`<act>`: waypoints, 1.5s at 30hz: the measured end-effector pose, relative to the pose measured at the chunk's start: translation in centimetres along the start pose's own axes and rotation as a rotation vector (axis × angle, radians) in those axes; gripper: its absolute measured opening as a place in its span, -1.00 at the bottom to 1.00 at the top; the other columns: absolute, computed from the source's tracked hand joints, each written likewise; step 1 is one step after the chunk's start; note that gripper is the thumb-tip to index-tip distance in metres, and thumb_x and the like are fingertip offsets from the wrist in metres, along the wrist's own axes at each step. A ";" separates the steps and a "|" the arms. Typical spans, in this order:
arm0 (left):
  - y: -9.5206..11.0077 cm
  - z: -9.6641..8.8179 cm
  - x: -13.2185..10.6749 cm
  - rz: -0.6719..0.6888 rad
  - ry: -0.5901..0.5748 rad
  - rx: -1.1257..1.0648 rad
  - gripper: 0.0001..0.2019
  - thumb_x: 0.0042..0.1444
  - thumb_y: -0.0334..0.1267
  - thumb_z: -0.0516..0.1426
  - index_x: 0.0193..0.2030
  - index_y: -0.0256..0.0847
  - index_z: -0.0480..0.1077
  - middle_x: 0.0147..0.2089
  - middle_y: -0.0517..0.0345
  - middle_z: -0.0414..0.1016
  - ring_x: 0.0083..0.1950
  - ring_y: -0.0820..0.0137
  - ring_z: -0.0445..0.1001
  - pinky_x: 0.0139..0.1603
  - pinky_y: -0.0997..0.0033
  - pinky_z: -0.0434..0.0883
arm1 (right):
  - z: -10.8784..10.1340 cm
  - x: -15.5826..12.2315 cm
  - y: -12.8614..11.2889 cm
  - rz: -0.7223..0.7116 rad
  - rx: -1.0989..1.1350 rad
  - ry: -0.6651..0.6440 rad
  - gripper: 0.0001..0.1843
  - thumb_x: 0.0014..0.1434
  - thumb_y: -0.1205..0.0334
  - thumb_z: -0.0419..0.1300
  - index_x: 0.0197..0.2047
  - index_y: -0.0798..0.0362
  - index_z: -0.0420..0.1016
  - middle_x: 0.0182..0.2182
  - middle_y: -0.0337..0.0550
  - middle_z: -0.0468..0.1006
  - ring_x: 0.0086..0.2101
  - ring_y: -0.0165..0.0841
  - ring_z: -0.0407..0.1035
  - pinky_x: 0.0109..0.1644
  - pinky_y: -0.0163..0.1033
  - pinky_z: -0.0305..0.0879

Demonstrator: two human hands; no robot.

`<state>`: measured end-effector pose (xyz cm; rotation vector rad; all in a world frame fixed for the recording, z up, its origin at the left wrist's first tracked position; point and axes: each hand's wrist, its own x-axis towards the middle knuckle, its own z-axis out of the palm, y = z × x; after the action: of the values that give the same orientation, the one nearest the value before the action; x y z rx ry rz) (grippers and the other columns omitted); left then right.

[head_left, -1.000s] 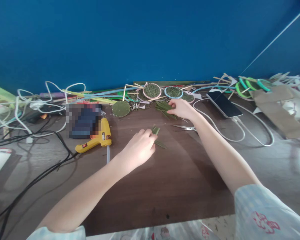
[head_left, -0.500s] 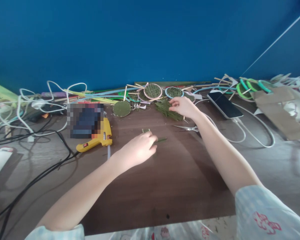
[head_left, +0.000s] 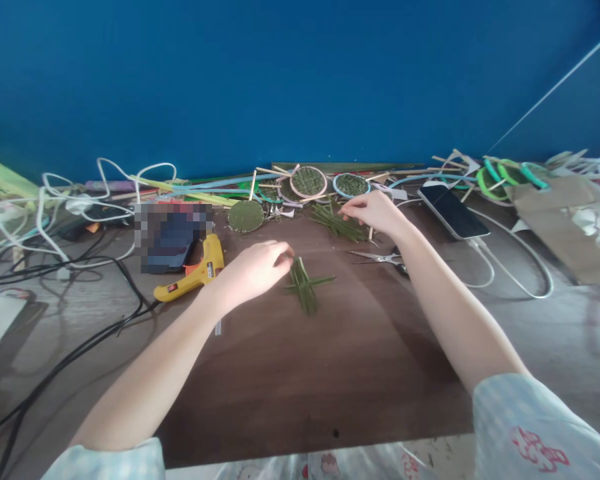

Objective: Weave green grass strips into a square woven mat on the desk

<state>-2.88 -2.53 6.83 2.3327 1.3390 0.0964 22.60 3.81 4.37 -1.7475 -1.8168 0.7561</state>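
Note:
Several green leaf strips (head_left: 305, 288) lie crossed over one another on the brown table. Just left of them hovers my left hand (head_left: 255, 272), its fingers curved with a gap between thumb and forefinger, holding nothing. Farther back, my right hand (head_left: 377, 212) pinches at the right side of a loose pile of green leaf strips (head_left: 336, 223). The strip between those fingertips is mostly hidden. Scissors (head_left: 380, 257) with partly spread blades lie below my right wrist.
A yellow glue gun (head_left: 193, 275) lies at left, near black cables (head_left: 85, 340). Round woven pieces, among them a green disc (head_left: 246, 217) and a pink-rimmed one (head_left: 308, 182), line the back. A phone (head_left: 453, 210) with a white cable and brown cardboard (head_left: 563, 227) are at right.
My left hand has moved left and back off the crossed strips, uncovering them. My right hand stays at the pile, its fingertips closer together.

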 end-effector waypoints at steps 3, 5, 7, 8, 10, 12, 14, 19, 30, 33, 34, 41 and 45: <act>-0.4 -0.2 0.2 -0.054 0.069 -0.059 -0.74 0.20 -0.20 -0.09 -0.14 -0.16 0.38 -0.13 0.12 0.50 -0.15 0.32 0.46 -0.14 0.32 0.33 | 0.0 -0.1 -0.3 -0.065 0.021 -0.104 -0.73 0.02 0.17 0.11 -0.35 0.14 0.56 -0.47 -0.10 0.55 -0.58 -0.47 0.21 -0.46 -0.29 0.15; -0.4 -0.3 0.3 -0.092 0.122 -0.102 -0.74 0.21 -0.18 -0.09 -0.12 -0.15 0.36 -0.16 0.13 0.51 -0.19 0.34 0.47 -0.17 0.34 0.34 | 0.1 -0.4 -1.1 -0.129 0.033 -0.214 -0.72 0.03 0.12 0.12 -0.34 0.12 0.56 -0.50 -0.13 0.54 -0.55 -0.46 0.23 -0.45 -0.31 0.13; -0.3 -0.4 0.3 -0.104 0.195 -0.145 -0.73 0.21 -0.15 -0.07 -0.05 -0.15 0.33 -0.16 0.14 0.51 -0.21 0.36 0.47 -0.17 0.36 0.34 | 0.4 -0.9 -2.2 -0.177 0.036 -0.303 -0.72 0.02 0.09 0.13 -0.33 0.09 0.56 -0.51 -0.17 0.53 -0.51 -0.45 0.25 -0.43 -0.31 0.12; -0.2 -0.5 0.2 -0.103 0.233 -0.161 -0.71 0.21 -0.14 -0.06 0.01 -0.15 0.29 -0.15 0.14 0.50 -0.22 0.38 0.47 -0.17 0.37 0.34 | 0.6 -1.2 -2.8 -0.194 0.028 -0.346 -0.73 0.01 0.09 0.14 -0.34 0.08 0.55 -0.53 -0.18 0.52 -0.51 -0.45 0.26 -0.42 -0.31 0.11; 0.0 -0.5 0.3 -0.082 0.285 -0.191 -0.67 0.20 -0.13 -0.04 0.07 -0.13 0.24 -0.14 0.15 0.50 -0.23 0.40 0.47 -0.18 0.39 0.35 | 1.1 -1.8 -4.0 -0.233 0.038 -0.429 -0.76 0.00 0.12 0.15 -0.36 0.08 0.54 -0.55 -0.21 0.50 -0.50 -0.45 0.26 -0.39 -0.32 0.09; 0.1 -0.3 0.3 -0.041 0.265 -0.214 -0.69 0.18 -0.12 -0.02 0.03 -0.13 0.28 -0.15 0.18 0.50 -0.22 0.41 0.46 -0.19 0.41 0.34 | 1.7 -2.3 -4.8 -0.274 0.049 -0.492 -0.78 0.01 0.14 0.14 -0.36 0.08 0.53 -0.57 -0.24 0.49 -0.51 -0.47 0.23 -0.40 -0.32 0.07; 0.1 -0.2 0.4 -0.006 0.186 -0.214 -0.75 0.18 -0.13 -0.01 -0.12 -0.16 0.37 -0.24 0.20 0.52 -0.28 0.42 0.45 -0.23 0.42 0.33 | 2.2 -2.6 -5.2 -0.290 0.041 -0.535 -0.78 0.01 0.14 0.14 -0.37 0.09 0.52 -0.59 -0.27 0.46 -0.55 -0.50 0.18 -0.42 -0.33 0.03; 0.2 -0.3 0.6 -0.046 0.073 -0.137 -0.76 0.15 -0.19 -0.01 -0.39 -0.22 0.40 -0.50 0.22 0.45 -0.50 0.47 0.34 -0.36 0.42 0.28 | 2.7 -2.9 -5.4 -0.284 0.034 -0.564 -0.77 0.00 0.11 0.15 -0.37 0.10 0.50 -0.58 -0.27 0.45 -0.55 -0.51 0.19 -0.44 -0.34 0.02; -1.5 1.6 0.7 -0.101 0.109 0.154 -0.66 0.11 -0.12 0.07 -0.03 -0.26 0.25 -0.09 -0.03 0.39 -0.09 0.20 0.41 -0.14 0.25 0.34 | 1.9 -2.2 -4.0 -0.174 -0.101 -0.370 -0.87 -0.04 0.23 0.11 -0.48 0.08 0.46 -0.56 -0.23 0.50 -0.51 -0.45 0.32 -0.39 -0.33 0.15; -1.0 2.3 0.8 -0.117 0.022 0.150 -0.60 0.05 0.02 0.10 -0.10 -0.25 0.25 -0.09 -0.01 0.35 -0.06 0.16 0.40 -0.12 0.22 0.34 | 1.7 -2.2 -3.9 -0.152 -0.112 -0.372 -0.87 -0.05 0.23 0.12 -0.48 0.07 0.45 -0.57 -0.23 0.50 -0.52 -0.45 0.31 -0.39 -0.33 0.15; -0.8 2.5 0.9 -0.124 0.017 0.163 -0.55 0.03 0.04 0.11 -0.08 -0.26 0.24 -0.08 -0.03 0.34 -0.04 0.14 0.39 -0.13 0.21 0.34 | 1.6 -2.2 -3.9 -0.145 -0.107 -0.382 -0.87 -0.06 0.23 0.11 -0.47 0.07 0.45 -0.57 -0.23 0.50 -0.51 -0.44 0.31 -0.39 -0.32 0.15; -0.5 3.5 1.0 -0.114 0.027 0.269 -0.55 -0.02 0.02 0.17 -0.12 -0.24 0.19 -0.11 0.02 0.32 -0.06 0.17 0.39 -0.17 0.30 0.32 | 1.8 -2.4 -4.0 -0.144 -0.078 -0.475 -0.86 -0.05 0.21 0.09 -0.47 0.07 0.43 -0.57 -0.22 0.50 -0.52 -0.45 0.27 -0.42 -0.33 0.11; -0.3 3.5 0.8 -0.091 0.048 0.297 -0.57 -0.01 -0.01 0.18 -0.13 -0.24 0.17 -0.13 0.03 0.31 -0.11 0.20 0.40 -0.23 0.34 0.31 | 2.0 -2.3 -3.7 -0.141 -0.045 -0.521 -0.85 -0.04 0.20 0.08 -0.48 0.08 0.41 -0.63 -0.25 0.47 -0.59 -0.49 0.19 -0.45 -0.34 0.08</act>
<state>-1.81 -2.94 3.46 2.5186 1.5728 -0.0810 18.67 1.31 5.56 -1.5190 -2.2771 1.2020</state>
